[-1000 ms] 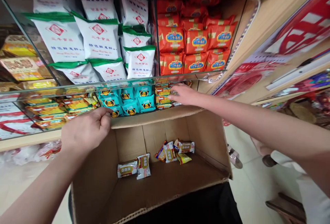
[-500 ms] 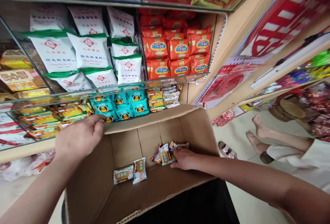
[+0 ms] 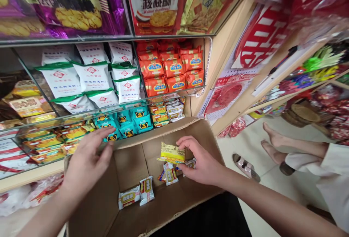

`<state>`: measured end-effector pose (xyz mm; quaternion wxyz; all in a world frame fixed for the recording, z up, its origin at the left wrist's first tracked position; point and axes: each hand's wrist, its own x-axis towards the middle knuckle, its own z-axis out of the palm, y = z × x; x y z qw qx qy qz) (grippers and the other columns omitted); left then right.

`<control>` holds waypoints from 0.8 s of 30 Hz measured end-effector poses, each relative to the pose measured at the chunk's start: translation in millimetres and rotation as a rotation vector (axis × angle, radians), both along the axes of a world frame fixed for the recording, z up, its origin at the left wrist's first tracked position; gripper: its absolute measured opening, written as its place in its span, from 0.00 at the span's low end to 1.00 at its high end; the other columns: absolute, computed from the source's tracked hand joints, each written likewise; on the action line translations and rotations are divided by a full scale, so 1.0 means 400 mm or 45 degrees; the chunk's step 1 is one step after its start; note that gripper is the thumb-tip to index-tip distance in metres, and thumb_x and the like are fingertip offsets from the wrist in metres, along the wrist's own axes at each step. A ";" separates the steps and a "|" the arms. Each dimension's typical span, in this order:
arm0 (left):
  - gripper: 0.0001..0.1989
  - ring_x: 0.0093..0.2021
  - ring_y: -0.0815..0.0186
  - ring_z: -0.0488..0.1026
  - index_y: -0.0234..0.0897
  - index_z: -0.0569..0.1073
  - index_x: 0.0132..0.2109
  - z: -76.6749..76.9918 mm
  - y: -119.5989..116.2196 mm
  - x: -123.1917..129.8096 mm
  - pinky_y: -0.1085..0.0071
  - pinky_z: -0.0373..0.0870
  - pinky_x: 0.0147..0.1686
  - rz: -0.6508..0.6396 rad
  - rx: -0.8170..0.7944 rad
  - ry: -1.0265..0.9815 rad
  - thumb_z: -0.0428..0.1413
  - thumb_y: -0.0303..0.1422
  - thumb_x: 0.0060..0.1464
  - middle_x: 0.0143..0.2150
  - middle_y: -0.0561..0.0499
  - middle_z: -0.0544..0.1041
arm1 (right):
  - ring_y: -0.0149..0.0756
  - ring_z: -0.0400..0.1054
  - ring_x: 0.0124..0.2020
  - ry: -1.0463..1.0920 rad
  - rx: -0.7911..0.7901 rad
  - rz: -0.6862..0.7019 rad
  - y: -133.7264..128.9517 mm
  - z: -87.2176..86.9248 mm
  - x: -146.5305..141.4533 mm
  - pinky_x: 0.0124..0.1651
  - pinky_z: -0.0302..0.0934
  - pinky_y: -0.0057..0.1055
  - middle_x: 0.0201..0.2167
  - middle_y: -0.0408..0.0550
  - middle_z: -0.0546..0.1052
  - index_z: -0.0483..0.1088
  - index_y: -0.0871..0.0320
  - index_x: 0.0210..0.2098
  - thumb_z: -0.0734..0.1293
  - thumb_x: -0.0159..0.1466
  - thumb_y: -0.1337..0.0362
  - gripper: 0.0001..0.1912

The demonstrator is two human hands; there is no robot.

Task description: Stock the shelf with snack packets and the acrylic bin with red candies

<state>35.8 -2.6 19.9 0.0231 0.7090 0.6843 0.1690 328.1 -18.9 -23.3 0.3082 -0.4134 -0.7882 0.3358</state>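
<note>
Yellow packet [image 3: 172,154] is held in the right hand [image 3: 199,161], between thumb and fingers, above the carton [image 3: 129,164] floor where it lay a second ago; long axis crosswise, free end pointing left. Left hand [image 3: 91,153], earlier clamped on the carton's rim, hangs loose, fingers parted. Silver packets [image 3: 147,190] lie lower left.

Left hand [image 3: 89,154], right hand [image 3: 198,162] and forearms [image 3: 261,198] are bare; the clothing [image 3: 215,217] is black

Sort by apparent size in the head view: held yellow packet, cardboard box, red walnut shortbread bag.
1. Cardboard box
2. Red walnut shortbread bag
3. Yellow packet, held in the right hand
</note>
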 end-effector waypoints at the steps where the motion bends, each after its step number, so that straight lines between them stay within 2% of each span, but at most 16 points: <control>1: 0.17 0.52 0.60 0.64 0.37 0.65 0.49 0.001 -0.017 0.025 0.63 0.59 0.52 -0.091 0.128 -0.156 0.44 0.37 0.54 0.50 0.43 0.69 | 0.35 0.58 0.48 0.053 0.076 -0.001 -0.008 0.015 -0.002 0.50 0.55 0.33 0.45 0.50 0.62 0.55 0.56 0.40 0.64 0.50 0.73 0.20; 3: 0.18 0.48 0.63 0.67 0.43 0.63 0.51 0.004 -0.053 0.086 0.64 0.64 0.49 -0.154 0.149 -0.561 0.48 0.37 0.52 0.51 0.46 0.68 | 0.35 0.57 0.49 0.101 0.187 0.025 -0.022 0.037 -0.007 0.50 0.55 0.33 0.46 0.51 0.60 0.55 0.55 0.41 0.64 0.51 0.73 0.20; 6: 0.23 0.44 0.62 0.72 0.45 0.56 0.56 0.008 -0.092 0.177 0.64 0.71 0.40 -0.254 -0.258 -1.137 0.49 0.38 0.52 0.47 0.44 0.72 | 0.35 0.57 0.50 0.111 0.295 0.128 -0.034 0.050 -0.016 0.48 0.57 0.32 0.47 0.52 0.60 0.55 0.55 0.42 0.63 0.54 0.71 0.18; 8: 0.24 0.39 0.62 0.74 0.45 0.54 0.56 0.004 -0.101 0.213 0.65 0.73 0.36 -0.316 -0.513 -1.382 0.49 0.37 0.52 0.40 0.45 0.76 | 0.35 0.57 0.51 0.114 0.319 0.157 -0.040 0.051 -0.021 0.49 0.57 0.33 0.48 0.52 0.59 0.55 0.54 0.42 0.63 0.55 0.70 0.17; 10: 0.26 0.37 0.64 0.75 0.46 0.53 0.57 -0.007 -0.104 0.226 0.65 0.74 0.37 -0.323 -0.573 -1.487 0.51 0.36 0.51 0.37 0.49 0.77 | 0.38 0.54 0.54 0.141 0.274 0.109 -0.045 0.048 -0.027 0.52 0.55 0.37 0.51 0.53 0.58 0.56 0.54 0.45 0.65 0.54 0.67 0.20; 12: 0.27 0.41 0.64 0.74 0.45 0.54 0.56 -0.023 -0.107 0.223 0.67 0.72 0.41 -0.289 -0.455 -1.428 0.52 0.35 0.50 0.40 0.50 0.76 | 0.41 0.53 0.54 0.232 0.168 -0.056 -0.050 0.043 -0.035 0.53 0.55 0.39 0.52 0.54 0.56 0.55 0.54 0.48 0.66 0.53 0.65 0.24; 13: 0.25 0.44 0.64 0.72 0.45 0.57 0.55 -0.031 -0.110 0.219 0.67 0.71 0.43 -0.270 -0.357 -1.334 0.53 0.34 0.49 0.42 0.50 0.76 | 0.40 0.55 0.52 0.312 0.075 -0.159 -0.052 0.040 -0.041 0.51 0.57 0.39 0.51 0.54 0.57 0.54 0.54 0.48 0.66 0.53 0.63 0.25; 15: 0.20 0.46 0.64 0.71 0.44 0.62 0.50 -0.044 -0.117 0.216 0.67 0.70 0.45 -0.272 -0.139 -1.046 0.54 0.34 0.49 0.45 0.50 0.75 | 0.36 0.62 0.42 0.542 -0.246 -0.301 -0.056 0.036 -0.054 0.42 0.62 0.36 0.45 0.52 0.61 0.54 0.54 0.46 0.65 0.55 0.60 0.22; 17: 0.15 0.46 0.64 0.71 0.43 0.66 0.46 -0.051 -0.124 0.221 0.67 0.70 0.45 -0.408 0.088 -0.702 0.54 0.31 0.49 0.46 0.50 0.74 | 0.32 0.65 0.33 0.813 -0.696 -0.321 -0.059 0.036 -0.071 0.33 0.64 0.32 0.38 0.48 0.63 0.53 0.54 0.43 0.64 0.55 0.56 0.20; 19: 0.13 0.45 0.64 0.71 0.42 0.67 0.44 -0.052 -0.131 0.235 0.66 0.69 0.46 -0.647 0.269 -0.418 0.53 0.27 0.49 0.45 0.49 0.75 | 0.30 0.65 0.31 1.031 -1.064 -0.248 -0.063 0.039 -0.085 0.31 0.64 0.30 0.36 0.46 0.64 0.53 0.54 0.41 0.65 0.54 0.54 0.21; 21: 0.12 0.47 0.63 0.69 0.39 0.67 0.43 -0.051 -0.137 0.248 0.65 0.68 0.46 -0.839 0.356 -0.259 0.52 0.24 0.49 0.43 0.46 0.74 | 0.29 0.66 0.33 1.138 -1.221 -0.185 -0.065 0.043 -0.092 0.32 0.64 0.29 0.38 0.45 0.66 0.55 0.55 0.41 0.67 0.52 0.56 0.22; 24: 0.13 0.49 0.61 0.66 0.37 0.67 0.44 -0.046 -0.140 0.247 0.65 0.67 0.44 -0.895 0.352 -0.155 0.53 0.25 0.49 0.47 0.42 0.70 | 0.30 0.67 0.33 1.074 -1.188 -0.135 -0.056 0.046 -0.075 0.30 0.64 0.28 0.41 0.46 0.68 0.57 0.55 0.42 0.67 0.51 0.61 0.21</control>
